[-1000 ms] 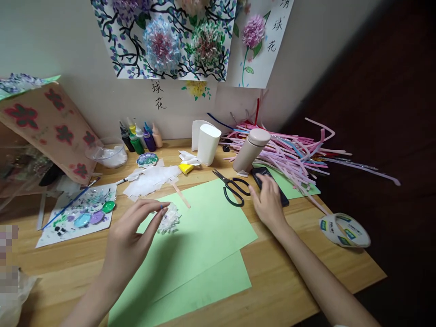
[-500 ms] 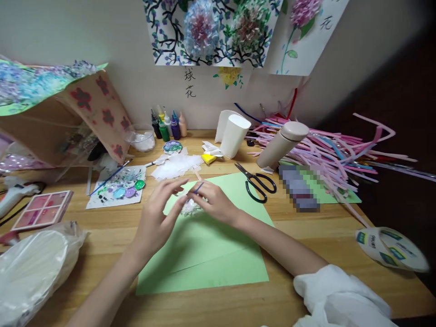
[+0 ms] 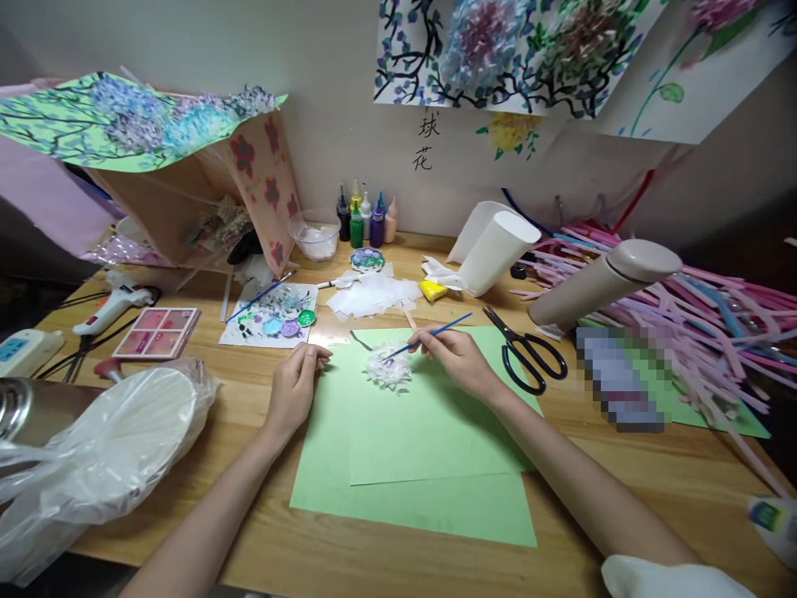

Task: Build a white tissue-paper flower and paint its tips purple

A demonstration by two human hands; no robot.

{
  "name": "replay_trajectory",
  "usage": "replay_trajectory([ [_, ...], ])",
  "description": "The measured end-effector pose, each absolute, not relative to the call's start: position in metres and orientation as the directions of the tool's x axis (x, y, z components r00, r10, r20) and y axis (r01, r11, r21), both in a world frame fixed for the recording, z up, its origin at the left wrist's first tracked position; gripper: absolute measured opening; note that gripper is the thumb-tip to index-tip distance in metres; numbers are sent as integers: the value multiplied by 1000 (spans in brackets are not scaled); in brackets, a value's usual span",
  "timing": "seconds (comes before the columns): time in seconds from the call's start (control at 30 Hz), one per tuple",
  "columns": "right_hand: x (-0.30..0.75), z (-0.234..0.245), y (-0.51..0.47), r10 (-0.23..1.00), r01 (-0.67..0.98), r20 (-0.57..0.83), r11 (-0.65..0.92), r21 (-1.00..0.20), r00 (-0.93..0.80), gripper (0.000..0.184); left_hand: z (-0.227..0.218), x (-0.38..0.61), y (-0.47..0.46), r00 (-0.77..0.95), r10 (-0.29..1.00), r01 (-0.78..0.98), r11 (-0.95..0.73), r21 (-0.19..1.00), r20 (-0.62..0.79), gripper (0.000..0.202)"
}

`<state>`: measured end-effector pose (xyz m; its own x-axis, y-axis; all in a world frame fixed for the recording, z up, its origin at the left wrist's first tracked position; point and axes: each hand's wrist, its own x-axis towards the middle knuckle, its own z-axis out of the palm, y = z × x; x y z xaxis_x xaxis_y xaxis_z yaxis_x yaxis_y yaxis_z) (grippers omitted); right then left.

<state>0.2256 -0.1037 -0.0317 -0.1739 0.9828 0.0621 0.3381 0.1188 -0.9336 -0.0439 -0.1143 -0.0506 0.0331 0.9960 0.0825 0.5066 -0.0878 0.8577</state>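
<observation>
My right hand [image 3: 453, 355] pinches a thin blue paintbrush [image 3: 429, 336], whose tip rests on a white tissue-paper flower [image 3: 388, 370]. The flower lies near the top edge of a green paper sheet [image 3: 429, 432] on the wooden table [image 3: 623, 465]. My left hand [image 3: 299, 382] rests at the sheet's left corner, fingers curled together on the table, nothing visible in them. A second green sheet lies beneath the first.
Black scissors [image 3: 528, 359] lie right of my right hand. A paint-smeared palette paper [image 3: 271, 314], paint bottles [image 3: 364, 220], white tissue scraps [image 3: 374, 295], a paper cup [image 3: 495, 253], a beige flask [image 3: 601, 282] and pipe cleaners [image 3: 716, 307] crowd the back. A bagged plate [image 3: 118, 440], glue gun [image 3: 112, 306] sit left.
My right hand left the phone, took the blue brush from my left hand, and now touches its tip to the flower. My left hand moved off to the sheet's corner. The camera turned left.
</observation>
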Motion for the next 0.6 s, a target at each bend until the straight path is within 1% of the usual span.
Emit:
replay_trajectory([
  [0.07,225,-31,-102,991,356,75,111,-928,-113,37,-51,-45,-114,9,998,467,-53,883,55,40],
  [0.13,223,-27,-97,991,340,129,128,-932,-19,36,-52,-45,-115,-7,999,440,-26,898,33,40],
  [0.2,214,-20,-90,984,309,176,170,-936,-7,35,-52,-46,-116,-24,1000,437,4,900,7,39],
  [0.23,206,-15,-85,981,294,190,195,-936,-44,34,-52,-46,-117,-38,999,445,22,895,-6,38],
  [0.3,182,-7,-75,959,287,209,258,-922,-191,33,-53,-48,-118,-71,997,486,55,872,-23,35],
  [0.4,138,0,-59,877,326,244,392,-860,-413,31,-52,-51,-118,-95,995,562,75,823,-25,34],
  [0.5,104,-3,-44,812,411,267,511,-755,-519,30,-52,-55,-116,-104,994,613,95,785,-40,35],
  [0.6,89,-11,-32,784,499,236,564,-658,-575,30,-52,-58,-116,-125,990,641,132,756,-67,36],
])
